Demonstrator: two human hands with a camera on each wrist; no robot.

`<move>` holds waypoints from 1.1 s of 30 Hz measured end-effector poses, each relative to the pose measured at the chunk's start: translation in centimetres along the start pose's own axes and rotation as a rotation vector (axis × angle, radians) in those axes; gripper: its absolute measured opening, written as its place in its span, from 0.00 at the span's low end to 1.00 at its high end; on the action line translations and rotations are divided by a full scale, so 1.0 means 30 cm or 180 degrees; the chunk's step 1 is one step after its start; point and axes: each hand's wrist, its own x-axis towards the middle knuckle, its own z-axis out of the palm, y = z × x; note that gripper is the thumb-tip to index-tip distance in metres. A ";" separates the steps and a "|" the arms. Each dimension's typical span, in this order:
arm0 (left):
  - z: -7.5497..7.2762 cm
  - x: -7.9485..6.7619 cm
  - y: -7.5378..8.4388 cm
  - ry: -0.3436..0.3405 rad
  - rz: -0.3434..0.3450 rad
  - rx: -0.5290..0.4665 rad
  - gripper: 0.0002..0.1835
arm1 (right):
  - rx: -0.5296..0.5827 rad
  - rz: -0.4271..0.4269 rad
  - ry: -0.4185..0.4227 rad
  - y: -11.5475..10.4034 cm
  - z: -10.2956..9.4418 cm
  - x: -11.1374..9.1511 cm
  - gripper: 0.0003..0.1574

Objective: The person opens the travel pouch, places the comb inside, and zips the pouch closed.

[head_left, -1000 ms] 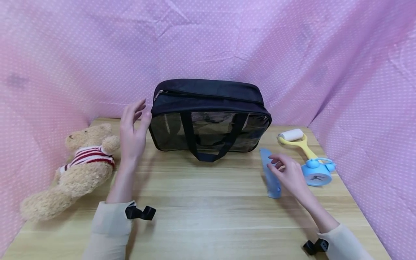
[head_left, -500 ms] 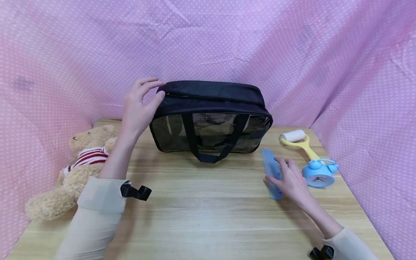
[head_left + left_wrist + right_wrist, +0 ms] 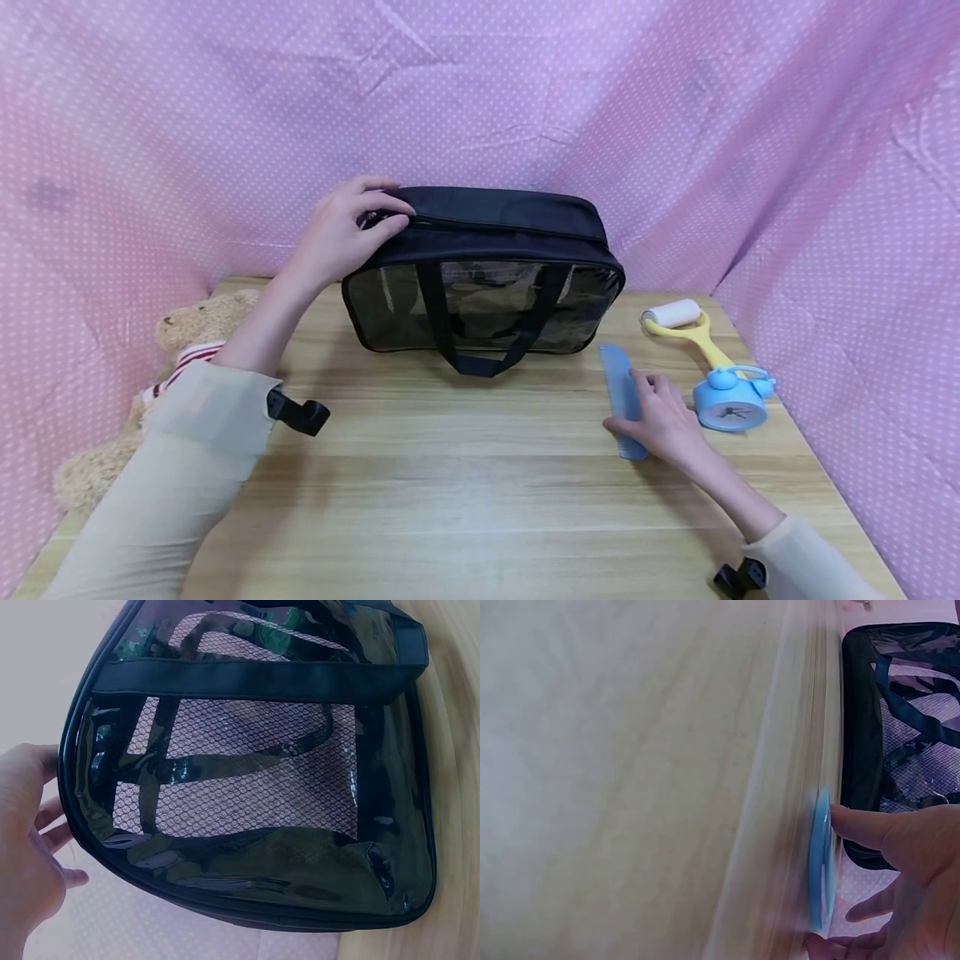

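A blue comb (image 3: 621,379) lies on the wooden table. My right hand (image 3: 667,425) is over it, thumb at its left edge and fingertips at its right; in the right wrist view thumb and fingers touch opposite edges of the comb (image 3: 821,859). My left hand (image 3: 347,229) rests on the top left corner of a black bag (image 3: 495,242) with clear panels, thumb and index finger over the zipper line. In the left wrist view its relaxed fingers (image 3: 52,814) reach behind the edge of the bag (image 3: 247,681); their tips are partly hidden.
On the right lie a yellow-handled lint roller (image 3: 701,333) and a blue alarm clock (image 3: 731,404), close to my right hand. A teddy bear (image 3: 198,325) in a striped shirt is partly behind my left sleeve. Pink dotted cloth (image 3: 480,100) hangs around the table (image 3: 450,483).
My left hand has moved up and right from beside the bag onto its top corner. My right hand has come down on the comb, with thumb and fingers at its edges.
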 end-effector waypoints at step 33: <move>-0.013 0.062 -0.028 -0.1084 -0.0388 0.0455 0.25 | -0.0113 0.0124 -0.0460 0.004 -0.048 0.041 0.60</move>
